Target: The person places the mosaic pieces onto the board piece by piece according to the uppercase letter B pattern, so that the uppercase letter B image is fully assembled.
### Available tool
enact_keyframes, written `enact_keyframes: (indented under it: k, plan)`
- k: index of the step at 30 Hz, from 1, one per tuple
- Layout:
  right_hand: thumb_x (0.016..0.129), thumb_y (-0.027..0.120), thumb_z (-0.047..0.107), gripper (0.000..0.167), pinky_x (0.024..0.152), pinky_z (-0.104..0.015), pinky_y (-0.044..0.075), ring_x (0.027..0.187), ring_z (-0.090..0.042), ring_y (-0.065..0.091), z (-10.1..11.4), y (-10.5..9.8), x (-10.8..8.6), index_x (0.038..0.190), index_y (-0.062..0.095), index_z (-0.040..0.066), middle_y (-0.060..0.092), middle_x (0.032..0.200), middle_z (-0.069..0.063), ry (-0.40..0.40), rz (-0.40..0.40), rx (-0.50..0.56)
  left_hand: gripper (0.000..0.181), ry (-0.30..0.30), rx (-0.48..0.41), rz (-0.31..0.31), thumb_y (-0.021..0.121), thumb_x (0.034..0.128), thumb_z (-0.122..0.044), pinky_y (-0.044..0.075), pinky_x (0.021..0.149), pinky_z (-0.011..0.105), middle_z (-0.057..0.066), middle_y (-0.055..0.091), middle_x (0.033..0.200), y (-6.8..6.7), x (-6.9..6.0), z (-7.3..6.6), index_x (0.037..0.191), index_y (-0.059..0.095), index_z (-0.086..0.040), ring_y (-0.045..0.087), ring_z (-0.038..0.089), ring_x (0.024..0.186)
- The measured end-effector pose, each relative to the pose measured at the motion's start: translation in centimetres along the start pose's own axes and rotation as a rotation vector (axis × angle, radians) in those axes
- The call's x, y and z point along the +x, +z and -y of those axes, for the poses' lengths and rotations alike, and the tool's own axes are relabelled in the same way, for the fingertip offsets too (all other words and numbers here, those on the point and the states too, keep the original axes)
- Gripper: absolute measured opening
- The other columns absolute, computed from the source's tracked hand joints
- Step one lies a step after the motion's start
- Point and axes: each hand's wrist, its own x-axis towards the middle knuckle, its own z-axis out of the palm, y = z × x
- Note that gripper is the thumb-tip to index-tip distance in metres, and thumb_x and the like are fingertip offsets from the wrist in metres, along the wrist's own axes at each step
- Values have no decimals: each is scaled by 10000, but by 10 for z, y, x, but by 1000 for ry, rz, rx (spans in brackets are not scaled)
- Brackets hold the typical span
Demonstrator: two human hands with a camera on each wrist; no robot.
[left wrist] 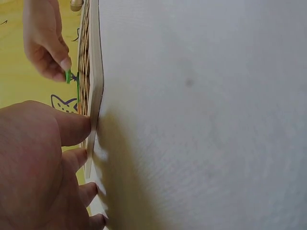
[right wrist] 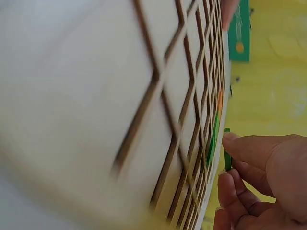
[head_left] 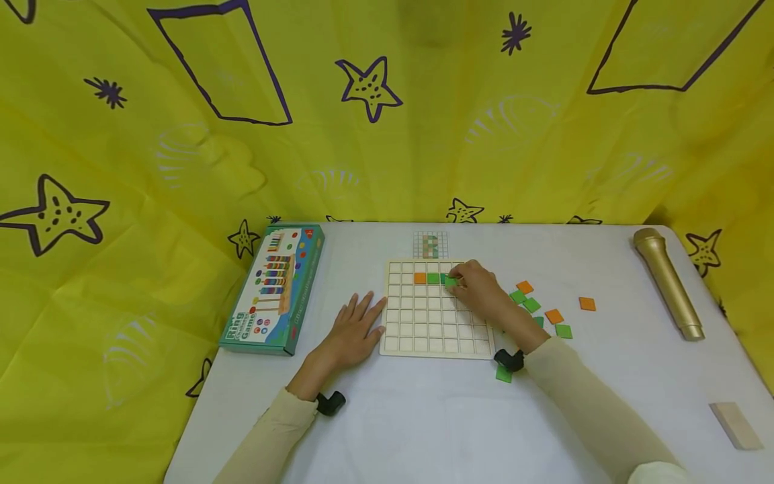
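Note:
A pale wooden grid board lies on the white table. In its upper rows sit an orange tile and a green tile, with a darker green one just right of them. My right hand pinches a green square tile between thumb and fingers, slightly above the board. At the board's left edge my left hand lies with fingers spread; in the left wrist view its thumb and a finger touch the wooden rim. A small printed pattern card lies behind the board.
Loose orange and green tiles are scattered right of the board, and another green tile lies by the right wrist. A boxed ring game lies at left. A gold microphone and a wooden block lie at right.

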Motion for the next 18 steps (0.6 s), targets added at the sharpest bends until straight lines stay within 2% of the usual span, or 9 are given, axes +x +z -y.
enact_keyframes:
  k: [5,8,15,18]
  plan:
    - [1018,726,185,303,978,-537,439,1132,-314,624,24,21,9,1266,690,14,631,1197,-137,-99,21,-36,623,5,2,-6,405,1134,-408,87,1286,645,122,125,1775,1,1,0,1705,228,-233,16,434,1631]
    - [1005,744,175,278,910,-487,444,1098,-288,636,31,30,14,1241,686,39,644,1162,-109,-123,8,-70,624,7,0,-1,400,1136,-413,81,1287,645,119,118,1776,1,0,0,1707,220,-237,11,434,1630]
    - [996,745,121,116,856,-452,440,1032,-270,641,38,35,15,1095,715,69,659,1106,-81,-152,2,-96,620,10,0,-8,402,1136,-411,89,1284,651,125,131,1773,0,0,0,1704,231,-232,23,442,1628]
    - [1012,712,101,118,865,-446,440,1071,-282,652,40,35,15,1123,722,64,664,1134,-89,-157,19,-105,620,10,-2,-11,402,1136,-411,92,1282,655,125,130,1774,0,0,0,1705,229,-234,21,441,1628]
